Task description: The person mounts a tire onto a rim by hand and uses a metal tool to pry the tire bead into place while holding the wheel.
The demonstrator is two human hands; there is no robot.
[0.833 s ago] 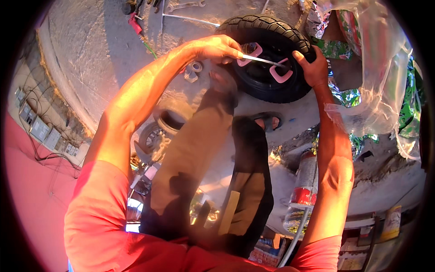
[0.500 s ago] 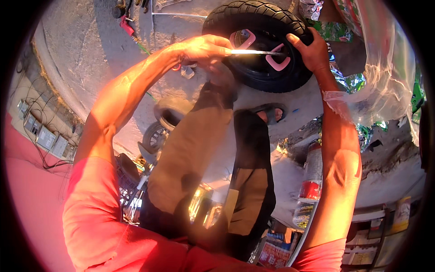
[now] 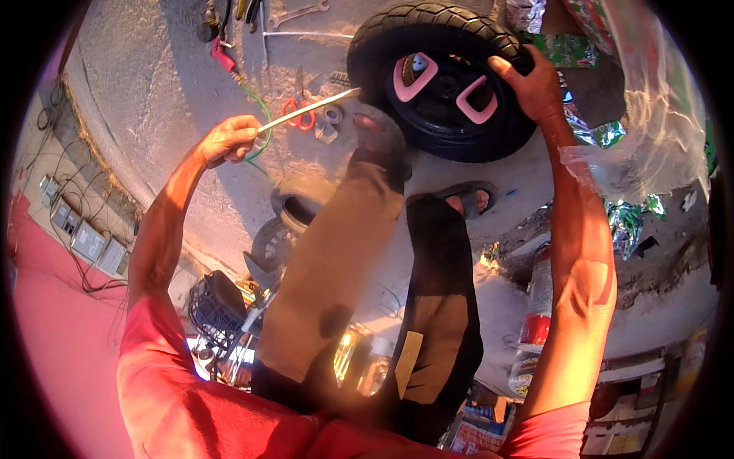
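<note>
My left hand [image 3: 229, 141] is closed around one end of a long, flat metal tyre lever [image 3: 310, 109]. The lever slants up to the right, and its far tip is clear of the wheel. With my right hand [image 3: 534, 86] I grip the right side of a black tyre [image 3: 482, 148], thumb on the sidewall and fingers around the tread. Inside the tyre sits a dark wheel with pink-edged openings [image 3: 476, 116]. The wheel leans at an angle in front of my feet.
Scissors with red handles [image 3: 297, 115] and tape rolls [image 3: 327, 125] lie left of the wheel. Beyond are spanners [image 3: 302, 11] and a red air-hose fitting [image 3: 222, 57] with a green hose. A smaller tyre [image 3: 302, 200] lies by my left leg. Clear plastic sheeting [image 3: 657, 145] hangs at right.
My left hand has drawn the tyre lever out of the wheel and moved left and toward me with it. My right hand stays on the tyre.
</note>
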